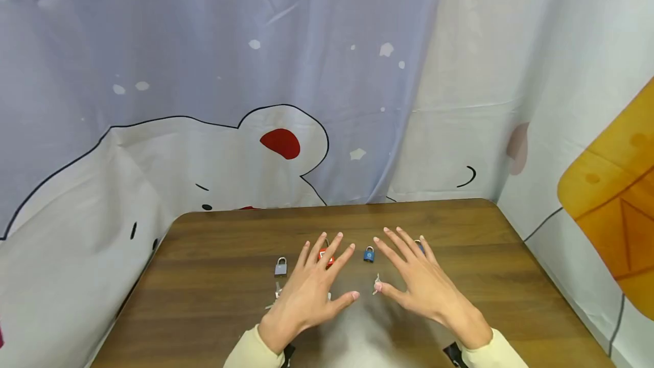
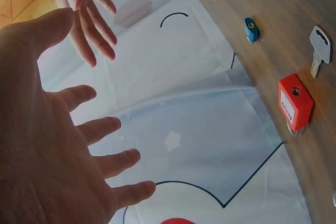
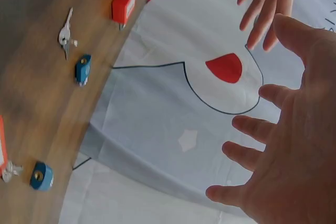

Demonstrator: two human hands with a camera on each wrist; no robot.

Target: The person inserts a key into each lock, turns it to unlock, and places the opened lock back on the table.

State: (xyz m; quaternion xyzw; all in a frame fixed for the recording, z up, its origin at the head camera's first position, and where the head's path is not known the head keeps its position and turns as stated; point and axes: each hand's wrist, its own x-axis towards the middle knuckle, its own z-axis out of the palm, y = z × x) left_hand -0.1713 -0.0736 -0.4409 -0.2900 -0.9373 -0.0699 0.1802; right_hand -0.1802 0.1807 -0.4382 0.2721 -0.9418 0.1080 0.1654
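Observation:
Both hands hover over the table with fingers spread, holding nothing. My left hand (image 1: 313,291) covers part of a red padlock (image 1: 326,258); a grey padlock (image 1: 280,267) stands to its left. Beside that wrist some keys (image 1: 278,291) are partly hidden. My right hand (image 1: 421,284) has its thumb tip overlapping small keys (image 1: 377,284) in the head view. Between the hands, farther back, is a blue padlock (image 1: 369,254). A second blue padlock (image 3: 41,176) shows mostly hidden behind the right fingers. In the left wrist view a single key (image 2: 321,45) lies near the red padlock (image 2: 295,102).
The brown wooden table (image 1: 225,243) has a rounded back edge. Behind it hangs a printed curtain (image 1: 204,61), with an orange figure (image 1: 613,197) at the right. At the left edge of the right wrist view, an orange-red object (image 3: 1,142) sits beside more keys (image 3: 11,170).

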